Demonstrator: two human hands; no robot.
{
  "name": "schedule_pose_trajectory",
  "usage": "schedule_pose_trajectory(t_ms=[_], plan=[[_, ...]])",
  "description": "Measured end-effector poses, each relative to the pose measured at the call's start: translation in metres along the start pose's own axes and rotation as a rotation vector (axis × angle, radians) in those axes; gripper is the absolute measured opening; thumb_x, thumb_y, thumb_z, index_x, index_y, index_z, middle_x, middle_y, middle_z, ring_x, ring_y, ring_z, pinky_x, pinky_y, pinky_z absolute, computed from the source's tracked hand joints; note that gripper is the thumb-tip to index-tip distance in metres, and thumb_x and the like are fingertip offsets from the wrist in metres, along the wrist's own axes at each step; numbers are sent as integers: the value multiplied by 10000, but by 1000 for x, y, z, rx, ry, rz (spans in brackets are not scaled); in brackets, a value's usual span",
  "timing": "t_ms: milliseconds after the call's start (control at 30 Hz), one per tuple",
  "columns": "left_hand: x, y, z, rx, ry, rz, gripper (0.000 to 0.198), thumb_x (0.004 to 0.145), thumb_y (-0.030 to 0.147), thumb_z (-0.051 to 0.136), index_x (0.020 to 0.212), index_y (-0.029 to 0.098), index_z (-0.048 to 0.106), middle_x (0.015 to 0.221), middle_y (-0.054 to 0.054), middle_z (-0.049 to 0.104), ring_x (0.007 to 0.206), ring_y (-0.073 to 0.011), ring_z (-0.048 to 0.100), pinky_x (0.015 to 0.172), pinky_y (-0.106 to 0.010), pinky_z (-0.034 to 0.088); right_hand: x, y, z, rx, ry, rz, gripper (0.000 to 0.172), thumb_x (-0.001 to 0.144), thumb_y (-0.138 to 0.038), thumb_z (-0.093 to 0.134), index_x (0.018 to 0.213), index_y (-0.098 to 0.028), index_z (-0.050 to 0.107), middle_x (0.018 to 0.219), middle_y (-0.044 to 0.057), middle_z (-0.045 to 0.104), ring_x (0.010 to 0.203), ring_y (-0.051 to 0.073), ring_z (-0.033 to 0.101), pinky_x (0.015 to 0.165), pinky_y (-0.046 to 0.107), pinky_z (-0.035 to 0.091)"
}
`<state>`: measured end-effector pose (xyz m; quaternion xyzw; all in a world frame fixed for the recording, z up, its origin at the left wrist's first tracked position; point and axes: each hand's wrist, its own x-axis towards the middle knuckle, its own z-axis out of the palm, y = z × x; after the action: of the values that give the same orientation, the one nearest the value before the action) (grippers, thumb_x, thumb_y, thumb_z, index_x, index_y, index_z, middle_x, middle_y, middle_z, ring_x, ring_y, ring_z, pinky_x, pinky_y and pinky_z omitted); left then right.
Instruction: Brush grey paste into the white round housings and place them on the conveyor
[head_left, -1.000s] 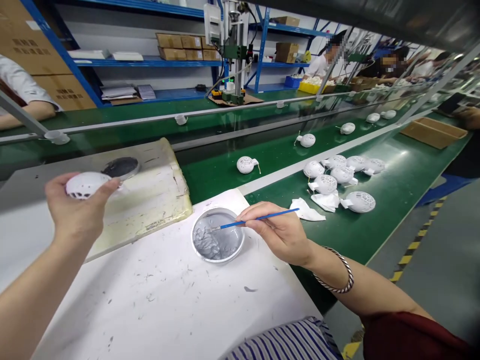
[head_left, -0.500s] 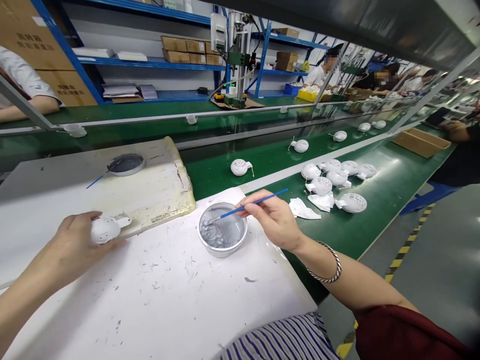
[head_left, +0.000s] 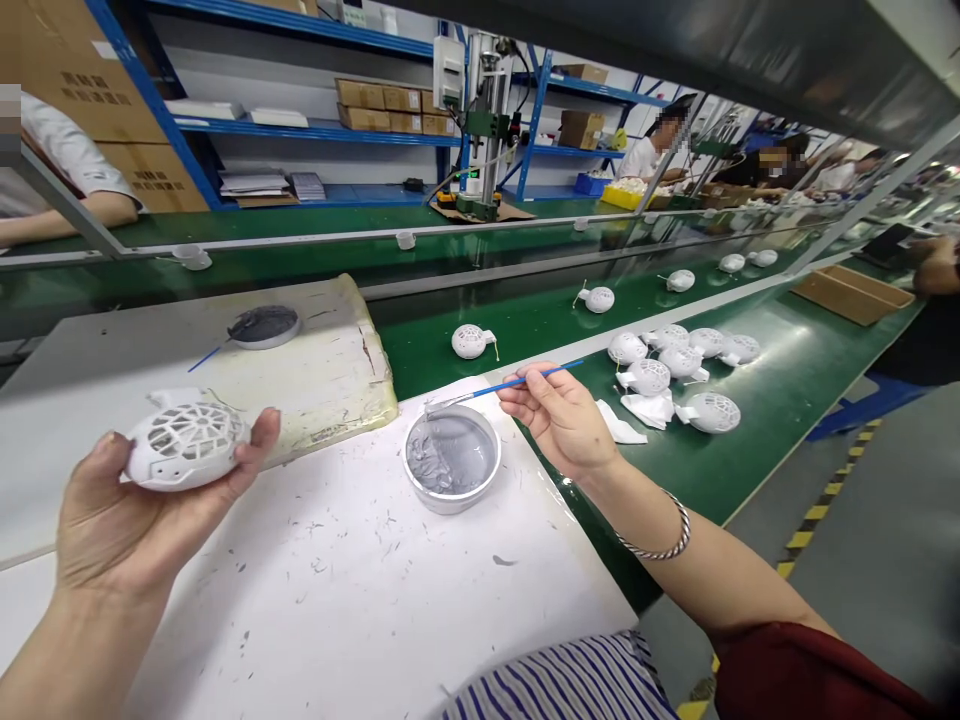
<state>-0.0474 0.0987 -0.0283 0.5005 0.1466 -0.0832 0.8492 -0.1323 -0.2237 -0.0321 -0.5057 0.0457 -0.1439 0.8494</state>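
My left hand (head_left: 120, 510) is closed round a white perforated shell (head_left: 187, 445), held up over the white work board (head_left: 337, 590) with its openwork face toward me. My right hand (head_left: 562, 415) pinches a thin blue brush (head_left: 510, 385). The brush tip rests at the far rim of a small white bowl of grey paste (head_left: 452, 458), which stands on the board between my two hands.
A second dish of dark paste (head_left: 264, 325) with a blue brush sits on a yellowed pad (head_left: 315, 370). Several white shells (head_left: 675, 365) and a white cloth (head_left: 619, 422) lie on the green conveyor bench (head_left: 787, 370). More shells ride the belt. Other people work at the far side.
My left hand lifted the shell off the board and turned its openwork face up. My right hand drew the brush out of the paste to the bowl's far rim.
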Motion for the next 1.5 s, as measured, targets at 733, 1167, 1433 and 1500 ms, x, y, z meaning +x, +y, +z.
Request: schedule_pose_trajectory(t_ms=[733, 1167, 1433, 1500], plan=[[-37, -20, 21, 46, -287, -181, 479, 614, 83, 772, 1048, 259, 669, 1202, -52, 612, 1049, -222, 570, 754, -323, 574, 3, -1, -4, -1, 117, 19, 268, 660, -318, 834, 792, -157, 665, 783, 7, 722, 739, 95, 709, 676, 149, 598], [-38, -24, 23, 80, -180, -167, 465, 676, 515, 743, 1042, 237, 678, 1165, -105, 664, 1101, -389, 588, 691, -449, 606, 0, -2, -2, 43, 99, 6, 252, 681, -317, 816, 799, -163, 655, 792, -4, 725, 727, 90, 709, 674, 157, 601], [-40, -20, 24, 195, -128, -228, 323, 904, 425, 466, 1066, 207, 639, 1054, -128, 698, 925, -341, 674, 596, -475, 601, 3, -4, -1, 102, 49, 24, 157, 759, -266, 758, 809, -160, 653, 807, -4, 729, 741, 89, 713, 690, 159, 602], [-40, -22, 26, 233, -132, -245, 349, 910, 419, 453, 1086, 176, 633, 1063, -158, 690, 897, -348, 680, 581, -471, 598, 5, -8, 4, 120, 33, 31, 79, 826, -225, 689, 812, -159, 648, 809, -4, 729, 746, 84, 713, 689, 156, 602]])
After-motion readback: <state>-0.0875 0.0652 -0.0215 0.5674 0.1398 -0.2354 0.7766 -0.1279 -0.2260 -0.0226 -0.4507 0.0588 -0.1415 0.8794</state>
